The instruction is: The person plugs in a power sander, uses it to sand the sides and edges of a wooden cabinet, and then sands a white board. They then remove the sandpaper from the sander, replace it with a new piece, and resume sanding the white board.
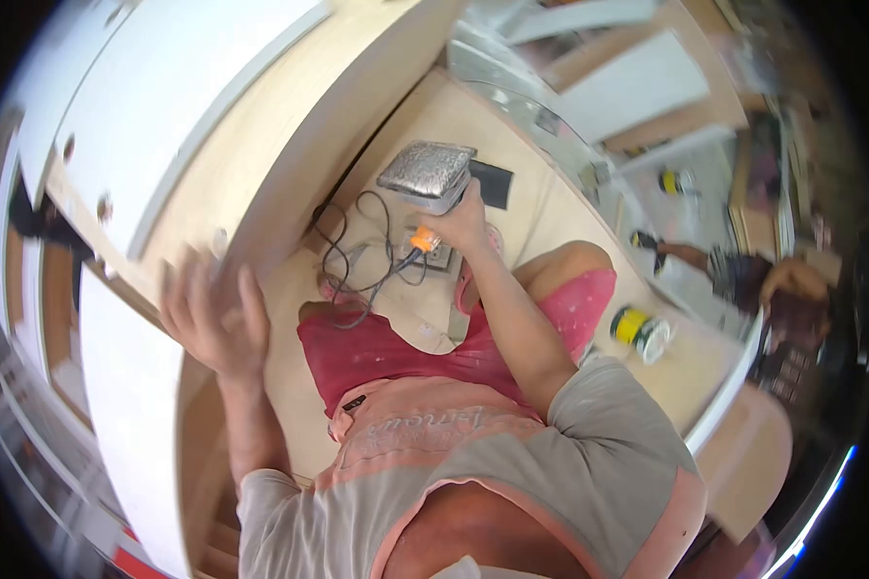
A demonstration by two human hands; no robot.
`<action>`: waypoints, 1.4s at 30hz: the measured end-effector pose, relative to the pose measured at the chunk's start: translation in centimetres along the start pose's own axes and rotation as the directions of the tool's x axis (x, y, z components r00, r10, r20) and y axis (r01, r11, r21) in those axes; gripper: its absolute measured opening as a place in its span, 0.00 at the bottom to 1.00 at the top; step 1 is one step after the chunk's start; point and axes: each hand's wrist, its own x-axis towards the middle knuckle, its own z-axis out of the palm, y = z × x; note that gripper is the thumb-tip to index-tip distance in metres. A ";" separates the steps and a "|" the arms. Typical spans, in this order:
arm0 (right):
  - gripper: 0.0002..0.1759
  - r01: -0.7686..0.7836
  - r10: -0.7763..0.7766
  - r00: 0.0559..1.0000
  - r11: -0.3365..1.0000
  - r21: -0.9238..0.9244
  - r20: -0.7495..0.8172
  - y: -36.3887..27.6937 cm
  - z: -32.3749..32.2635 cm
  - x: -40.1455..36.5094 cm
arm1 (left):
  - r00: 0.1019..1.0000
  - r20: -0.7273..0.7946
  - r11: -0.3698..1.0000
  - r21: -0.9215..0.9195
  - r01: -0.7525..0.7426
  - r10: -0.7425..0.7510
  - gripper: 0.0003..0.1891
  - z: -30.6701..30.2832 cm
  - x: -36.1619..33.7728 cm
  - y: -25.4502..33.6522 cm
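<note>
1. While the left hand point(217, 314) is raised with its fingers spread, the right hand point(462, 220) grips a sander-like power tool point(430, 172) by its body, fingers closed around it.
2. The tool is out ahead of the person, over the pale board point(565, 236), with its silvery, crinkled face turned up. From the right fingers that face lies forward and to the left; its longer side seems to run crosswise, slightly tilted.
3. The right hand is plainly the nearer one, since it holds the tool; the left is well apart from it and holds nothing visible. It is blurred near a wooden panel point(290, 164), and I cannot tell whether it touches the wood.
4. Below the tool is an orange piece point(424, 238), with a black cord point(381, 287) looping beside it. Just past the right hand lies a dark flat sheet point(493, 183).
5. As for labels, a tin point(641, 334) to the right wears a yellow and black band, but no brand is legible. A similar band shows on a farther tin point(677, 182). The shirt point(608, 444) carries pale lettering, too blurred to read surely.
6. Farther right, another person point(801, 299) is visible.
</note>
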 end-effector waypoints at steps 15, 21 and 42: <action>0.47 -0.251 0.310 0.894 0.945 0.211 -0.323 -12.8 -5.2 -17.1 | -0.050 0.672 0.209 -0.158 0.965 0.739 0.31 7.0 -2.6 6.2; 0.49 -0.266 0.321 0.836 0.947 0.183 -0.445 -12.5 -5.8 -22.8 | -0.222 0.659 0.482 -0.241 0.842 0.718 0.23 3.3 -3.9 8.9; 0.43 -0.448 0.633 0.754 0.692 0.565 -0.177 -13.8 6.4 -31.5 | -0.576 0.623 0.796 -0.128 0.592 0.528 0.22 2.0 -8.5 1.8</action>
